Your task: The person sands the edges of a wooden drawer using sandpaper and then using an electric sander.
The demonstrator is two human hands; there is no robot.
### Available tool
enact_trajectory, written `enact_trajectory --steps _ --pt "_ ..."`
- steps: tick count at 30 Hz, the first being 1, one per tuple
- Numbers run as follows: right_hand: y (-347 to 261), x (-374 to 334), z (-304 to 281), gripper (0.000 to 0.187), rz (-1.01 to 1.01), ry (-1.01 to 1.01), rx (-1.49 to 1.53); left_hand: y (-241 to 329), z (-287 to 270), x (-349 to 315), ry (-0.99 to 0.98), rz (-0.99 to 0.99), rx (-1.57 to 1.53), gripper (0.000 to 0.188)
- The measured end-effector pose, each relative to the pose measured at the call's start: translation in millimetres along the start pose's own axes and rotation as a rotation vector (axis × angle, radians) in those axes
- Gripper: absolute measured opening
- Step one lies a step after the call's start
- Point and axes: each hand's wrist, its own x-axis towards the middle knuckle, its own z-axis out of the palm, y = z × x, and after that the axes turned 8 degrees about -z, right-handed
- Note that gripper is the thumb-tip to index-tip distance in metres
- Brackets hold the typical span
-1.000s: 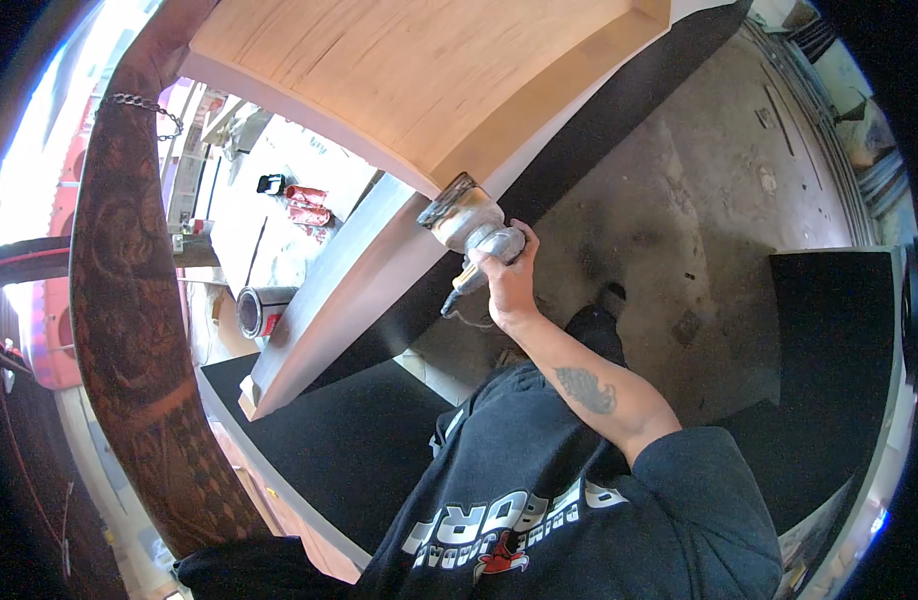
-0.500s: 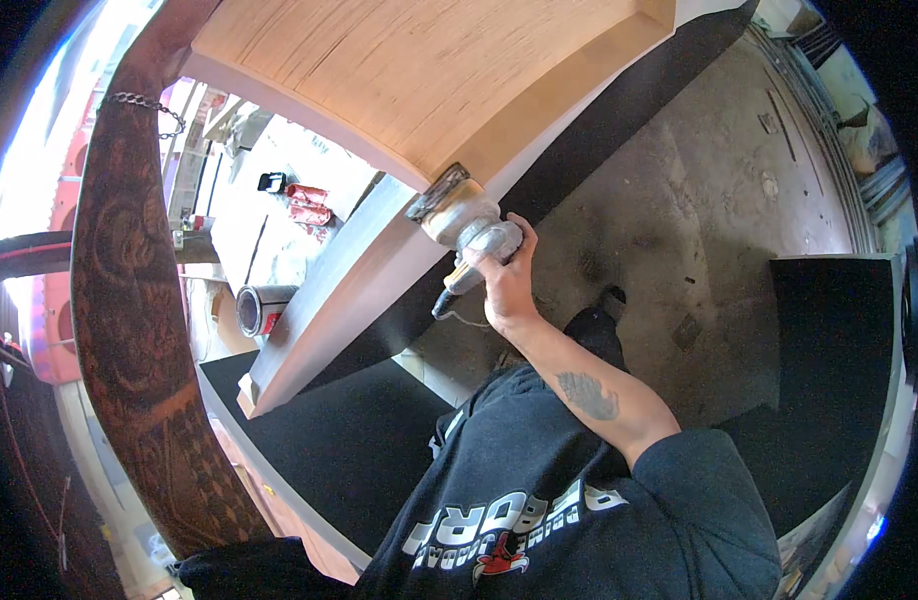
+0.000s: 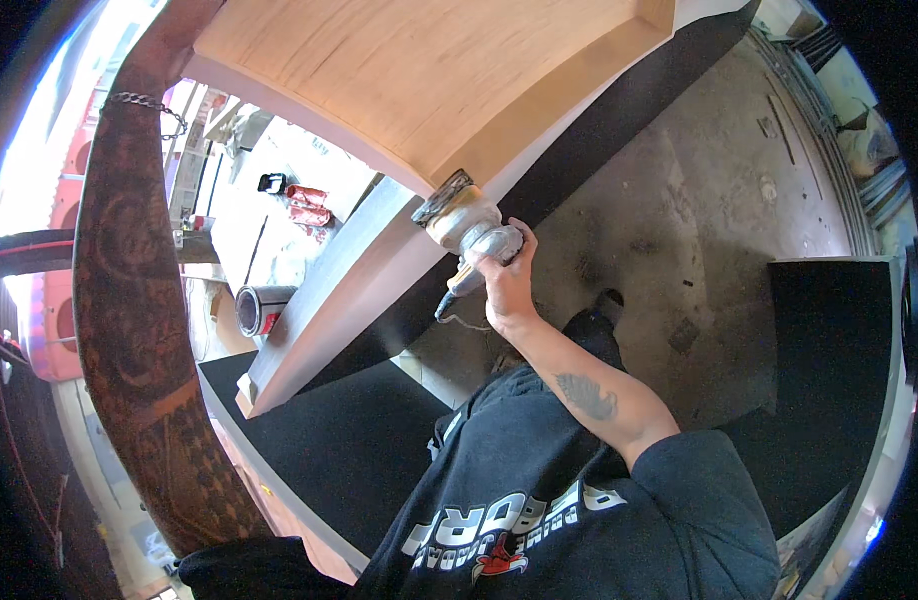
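Note:
My right hand (image 3: 512, 278) is wrapped round a dusty power sander (image 3: 471, 222) with a yellowish lower body. The sander's dark pad (image 3: 442, 198) meets the near corner of a pale wooden panel (image 3: 379, 80), which has a raised border; whether the pad touches it I cannot tell. A cord trails from the tool's black rear end. At the upper left my tattooed left arm, with a chain bracelet (image 3: 144, 100) at the wrist, reaches up beside the panel. Part of my left hand (image 3: 179, 45) shows there, its fingers hidden beyond the picture's edge.
A long pale board (image 3: 329, 290) slants below the panel, with a metal can (image 3: 264, 310) beside it. Red items (image 3: 307, 203) lie on a white surface farther back. Black panels (image 3: 349, 440) stand around me on a stained concrete floor (image 3: 669, 220). Pipes or rods (image 3: 841, 150) lie at the far right.
My right hand and the sander have shifted slightly right and down, the pad edging away from the panel's corner. My left arm stays nearly where it was.

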Motion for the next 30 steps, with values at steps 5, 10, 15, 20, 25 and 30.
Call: enact_trajectory --steps 5,10,15,20,25,30 --pt "17 13 -39 0.080 -0.017 0.107 -0.023 39 106 -49 0.107 0.122 0.153 0.049" --pt "47 10 -22 0.079 -0.012 0.047 -0.016 -7 -62 11 -0.109 -0.159 -0.102 0.048" --pt "46 23 -65 0.079 -0.025 0.153 -0.050 48 109 -62 0.144 0.024 0.140 0.047" --pt "30 17 -48 0.079 0.079 0.178 0.035 41 106 -63 0.065 0.023 -0.093 0.047" --pt "36 17 -46 0.078 -0.054 0.037 -0.065 52 108 -66 0.136 0.039 0.111 0.045" --pt "43 17 -51 0.080 -0.016 0.156 -0.047 45 104 -63 0.084 0.102 0.091 0.046"
